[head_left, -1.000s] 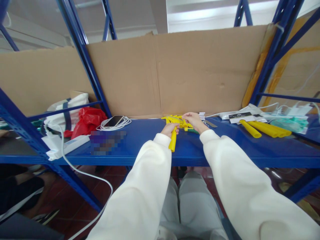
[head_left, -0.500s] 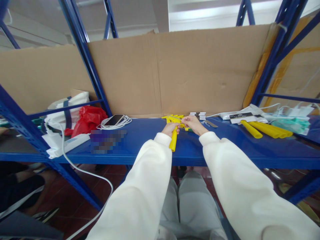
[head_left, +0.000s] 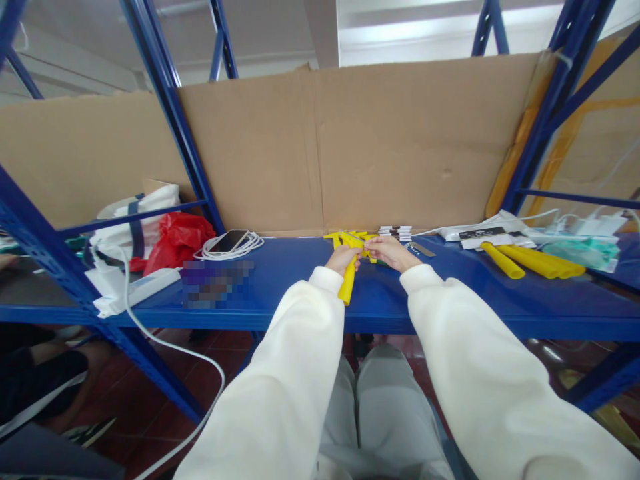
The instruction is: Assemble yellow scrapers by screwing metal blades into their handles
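My left hand (head_left: 343, 259) is closed around a yellow tube-handled tool (head_left: 346, 288), whose round handle points down toward the shelf's front edge. The tool's upper part angles away, with a thin grey strip along it. My right hand (head_left: 391, 252) meets it from the right, thumb and fingertips pinched together at the tool's upper part; whatever small thing lies between them is too small to make out. More yellow parts (head_left: 371, 255) rest on the blue shelf behind and under my hands. Right of my right hand lie a flat metal strip (head_left: 424, 249) and small loose pieces.
White-and-black small packs (head_left: 395, 232) stand by the cardboard wall (head_left: 400, 147). Several yellow tubes (head_left: 535, 260) lie at the right beside a white packet (head_left: 487, 235). A phone (head_left: 229, 241) on coiled white cable, a red bag (head_left: 183, 235) and a power strip (head_left: 150, 285) occupy the left.
My right hand has drawn in slightly and lower against the tool, its fingers more tucked together. My left hand keeps its hold, and the tool's handle has barely moved.
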Demonstrator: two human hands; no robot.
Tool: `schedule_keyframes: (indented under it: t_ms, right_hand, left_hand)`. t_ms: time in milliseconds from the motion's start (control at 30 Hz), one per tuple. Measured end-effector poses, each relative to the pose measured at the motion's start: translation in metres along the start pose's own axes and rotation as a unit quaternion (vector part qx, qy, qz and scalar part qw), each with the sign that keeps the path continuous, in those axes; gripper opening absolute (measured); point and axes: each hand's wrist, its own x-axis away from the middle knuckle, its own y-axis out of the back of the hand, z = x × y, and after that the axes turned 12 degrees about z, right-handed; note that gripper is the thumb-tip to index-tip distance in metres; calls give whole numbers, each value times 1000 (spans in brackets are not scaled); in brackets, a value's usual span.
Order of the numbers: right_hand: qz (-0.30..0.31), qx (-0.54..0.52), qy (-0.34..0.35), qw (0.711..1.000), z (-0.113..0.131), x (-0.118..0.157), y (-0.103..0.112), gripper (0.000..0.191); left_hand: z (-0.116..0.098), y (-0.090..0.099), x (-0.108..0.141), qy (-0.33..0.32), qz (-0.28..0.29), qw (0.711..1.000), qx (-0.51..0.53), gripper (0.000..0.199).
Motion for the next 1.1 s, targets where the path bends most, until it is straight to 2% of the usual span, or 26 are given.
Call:
schedule_keyframes:
  t_ms: [200,333,567,833,1100]
  right_hand:
    - [-24,32,9,999,0,-1,-1,26]
    - [-8,121,33,992,-4,-4,0,24]
    - [-31,246,45,968,-9,-6,3,20]
    - [-47,272,65,959,-10,-7,5,24]
    - [-63,227,70,969,-5,-5,3,22]
  left_hand:
    - [0,1,-1,0,1,1000,-22,25]
    - [3,2,-5,1,-2,1000,-20,27]
    - [4,1,-6,10,-16,998,-60,24]
    - [4,0,-5,7,-19,999,-48,27]
    - [0,-2,1,1,0,1000,-27,27]
